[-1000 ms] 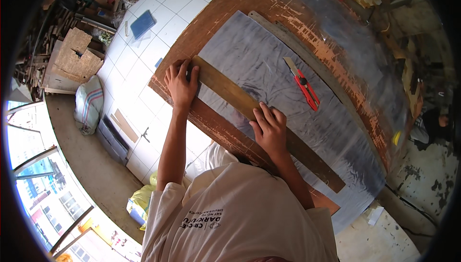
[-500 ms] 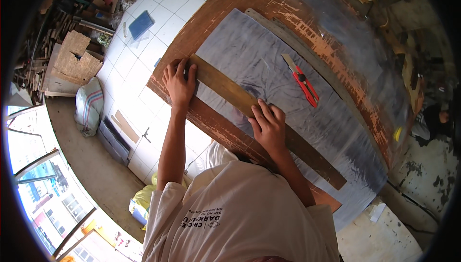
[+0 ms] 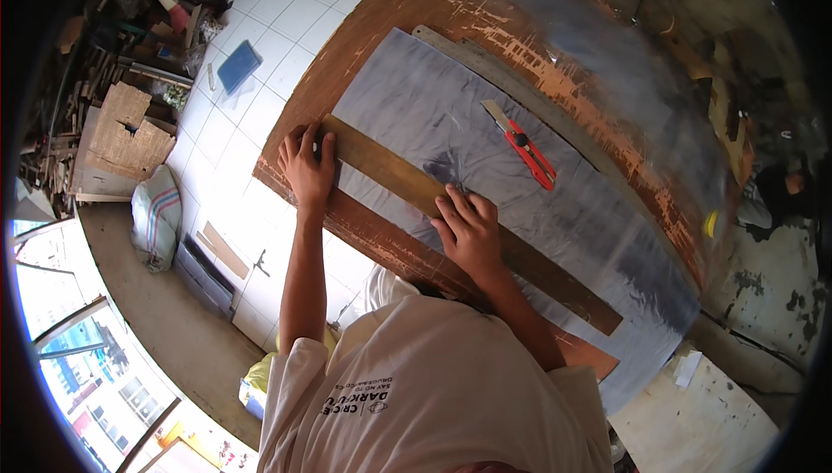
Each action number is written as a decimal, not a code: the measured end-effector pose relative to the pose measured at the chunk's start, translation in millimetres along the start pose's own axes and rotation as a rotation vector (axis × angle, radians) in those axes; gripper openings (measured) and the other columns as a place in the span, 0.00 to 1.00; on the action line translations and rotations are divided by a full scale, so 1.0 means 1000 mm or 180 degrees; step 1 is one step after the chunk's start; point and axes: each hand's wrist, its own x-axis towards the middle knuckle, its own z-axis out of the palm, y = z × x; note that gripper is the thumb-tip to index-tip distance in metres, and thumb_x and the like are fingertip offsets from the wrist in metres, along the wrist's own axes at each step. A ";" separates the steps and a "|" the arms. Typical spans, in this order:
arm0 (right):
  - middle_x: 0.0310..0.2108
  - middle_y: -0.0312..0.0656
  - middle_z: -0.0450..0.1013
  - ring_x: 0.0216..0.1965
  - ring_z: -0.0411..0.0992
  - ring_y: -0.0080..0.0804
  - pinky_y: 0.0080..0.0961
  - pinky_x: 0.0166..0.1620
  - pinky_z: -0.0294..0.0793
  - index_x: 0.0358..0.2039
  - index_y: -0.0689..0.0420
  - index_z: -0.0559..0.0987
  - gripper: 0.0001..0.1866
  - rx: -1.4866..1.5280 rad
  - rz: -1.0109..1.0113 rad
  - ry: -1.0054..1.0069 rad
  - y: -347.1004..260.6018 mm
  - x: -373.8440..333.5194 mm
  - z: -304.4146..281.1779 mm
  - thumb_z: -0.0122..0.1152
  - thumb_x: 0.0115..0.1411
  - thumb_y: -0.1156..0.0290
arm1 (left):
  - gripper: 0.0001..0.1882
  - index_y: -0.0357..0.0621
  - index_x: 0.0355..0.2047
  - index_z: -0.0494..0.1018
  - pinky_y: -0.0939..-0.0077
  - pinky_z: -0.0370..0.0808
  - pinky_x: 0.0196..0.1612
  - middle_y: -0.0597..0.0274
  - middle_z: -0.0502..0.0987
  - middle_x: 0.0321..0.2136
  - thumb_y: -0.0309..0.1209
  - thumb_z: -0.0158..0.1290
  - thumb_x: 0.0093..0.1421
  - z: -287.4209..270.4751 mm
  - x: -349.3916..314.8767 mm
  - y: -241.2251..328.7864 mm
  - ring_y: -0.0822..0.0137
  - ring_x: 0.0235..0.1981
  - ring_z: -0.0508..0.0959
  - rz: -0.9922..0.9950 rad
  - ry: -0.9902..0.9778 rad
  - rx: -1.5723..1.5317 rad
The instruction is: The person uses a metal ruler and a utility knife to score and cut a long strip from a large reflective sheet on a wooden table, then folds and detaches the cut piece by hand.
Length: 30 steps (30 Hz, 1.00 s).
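A long flat brown strip (image 3: 394, 174) lies slantwise over a grey mottled sheet (image 3: 407, 83). My left hand (image 3: 308, 168) holds the strip's far-left end, fingers bent around it and thumb along the edge. Partway along, my right hand (image 3: 469, 229) grips the strip's near edge, its fingers resting on top. Beyond the strip, on the sheet, lies a red utility knife (image 3: 527, 150) with its blade out; neither hand touches it.
Under the sheet is a worn brown board (image 3: 347, 44); a narrow grey strip (image 3: 555, 109) runs along the sheet's far edge. To the left, a white sack (image 3: 156, 222), a blue flat case (image 3: 238, 66) and scrap wood (image 3: 130, 131) are on the floor.
The whole scene has shifted slightly left in view. Both hands keep their places on the strip, and the knife stays on the sheet.
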 end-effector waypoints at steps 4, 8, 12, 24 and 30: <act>0.59 0.45 0.74 0.52 0.70 0.43 0.42 0.55 0.68 0.50 0.58 0.82 0.20 0.0000 -0.0054 0.0033 0.001 0.000 0.001 0.67 0.60 0.62 | 0.20 0.51 0.53 0.80 0.55 0.62 0.63 0.60 0.75 0.52 0.46 0.57 0.67 -0.002 0.000 0.000 0.54 0.58 0.70 -0.0052 -0.0054 -0.0003; 0.59 0.44 0.75 0.51 0.70 0.45 0.42 0.55 0.68 0.51 0.56 0.82 0.21 0.0069 -0.0004 0.0028 0.001 0.002 -0.003 0.69 0.59 0.62 | 0.21 0.51 0.54 0.80 0.55 0.61 0.64 0.60 0.75 0.53 0.46 0.57 0.67 -0.002 0.002 0.003 0.54 0.59 0.70 -0.0034 -0.0048 0.0003; 0.62 0.48 0.72 0.57 0.70 0.49 0.46 0.59 0.68 0.57 0.56 0.79 0.27 0.0548 0.0079 -0.0237 0.005 -0.003 -0.021 0.70 0.57 0.64 | 0.21 0.50 0.54 0.80 0.54 0.61 0.64 0.59 0.74 0.53 0.47 0.56 0.67 -0.002 0.001 0.003 0.53 0.59 0.70 -0.0102 -0.0120 -0.0001; 0.64 0.43 0.70 0.64 0.67 0.47 0.57 0.66 0.60 0.56 0.49 0.80 0.24 -0.0640 0.1225 -0.0104 0.021 -0.129 -0.102 0.70 0.59 0.61 | 0.21 0.50 0.54 0.79 0.54 0.62 0.63 0.59 0.74 0.54 0.46 0.56 0.67 -0.006 0.001 0.004 0.53 0.59 0.70 -0.0001 -0.0106 -0.0010; 0.64 0.42 0.71 0.63 0.68 0.47 0.56 0.65 0.62 0.55 0.49 0.81 0.23 -0.0760 0.1090 0.0198 0.026 -0.138 -0.094 0.69 0.59 0.60 | 0.22 0.49 0.56 0.79 0.54 0.63 0.63 0.59 0.74 0.55 0.46 0.55 0.68 -0.001 0.000 0.002 0.52 0.58 0.70 -0.0037 -0.0175 0.0070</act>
